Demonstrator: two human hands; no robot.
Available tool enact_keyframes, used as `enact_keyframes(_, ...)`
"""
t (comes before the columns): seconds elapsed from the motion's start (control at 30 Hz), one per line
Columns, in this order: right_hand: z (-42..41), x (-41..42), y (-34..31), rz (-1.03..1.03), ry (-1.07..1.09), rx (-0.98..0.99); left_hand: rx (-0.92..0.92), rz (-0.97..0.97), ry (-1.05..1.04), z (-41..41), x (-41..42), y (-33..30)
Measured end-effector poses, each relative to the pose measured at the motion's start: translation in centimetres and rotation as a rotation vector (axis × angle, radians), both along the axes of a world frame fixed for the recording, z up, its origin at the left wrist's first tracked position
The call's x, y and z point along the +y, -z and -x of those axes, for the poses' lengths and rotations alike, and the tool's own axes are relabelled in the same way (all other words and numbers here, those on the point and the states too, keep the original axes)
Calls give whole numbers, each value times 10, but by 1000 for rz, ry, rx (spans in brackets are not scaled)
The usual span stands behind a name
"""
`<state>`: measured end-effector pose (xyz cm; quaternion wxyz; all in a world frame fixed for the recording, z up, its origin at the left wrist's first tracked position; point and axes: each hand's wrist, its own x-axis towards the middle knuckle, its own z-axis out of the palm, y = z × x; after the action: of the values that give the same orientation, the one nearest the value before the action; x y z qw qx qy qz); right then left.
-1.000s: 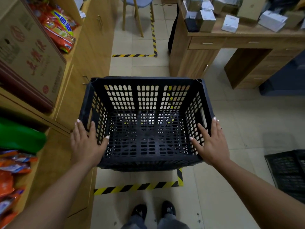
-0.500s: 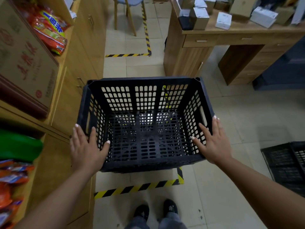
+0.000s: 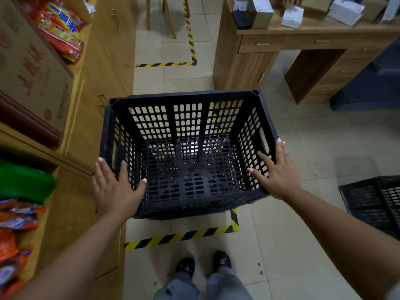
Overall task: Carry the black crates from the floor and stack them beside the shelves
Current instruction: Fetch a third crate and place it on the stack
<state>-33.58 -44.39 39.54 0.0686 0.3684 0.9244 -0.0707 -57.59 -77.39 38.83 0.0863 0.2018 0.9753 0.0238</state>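
a: where's the crate right now?

b: the black crate (image 3: 188,152) is up off the floor in front of you, at about 12 o'clock from your shoes (image 3: 203,264), with the shelves (image 3: 71,131) just beside it at 9 o'clock. it looks to sit over the taped floor box (image 3: 179,236).

a: and my grip?

b: your left hand (image 3: 115,191) clasps the near left wall, thumb inside and fingers spread along the outside. your right hand (image 3: 276,172) does the same on the right wall, just below the handle slot. both hands are fairly flat, squeezing the walls rather than hooked into the handles.

a: how should i set it down?

b: my guess is you're about to lower it. keep it level and bring it straight down close to the shelves, squared to the tape. since you're pinching the walls, press evenly on both sides so it can't slip, and bend your knees rather than your back. watch the cabinet handles at 10 o'clock so the corner doesn't catch.

a: what's the count?

b: two black crates in view: the one you hold and a second crate (image 3: 374,204) on the floor at 3 o'clock, partly cut off. i can't tell whether that one is a single crate or a nested pair. two hands, two shoes.
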Motion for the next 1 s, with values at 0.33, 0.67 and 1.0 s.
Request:
enact_keyframes(0.33,2,-18,3,-15,58,71,17,-21,27,15,-6,0)
enact_keyframes(0.67,-3,-18,0,32,34,22,-9,-15,29,10,-8,-4)
enact_keyframes(1.0,3,-15,1,17,60,46,23,-35,18,13,-4,0)
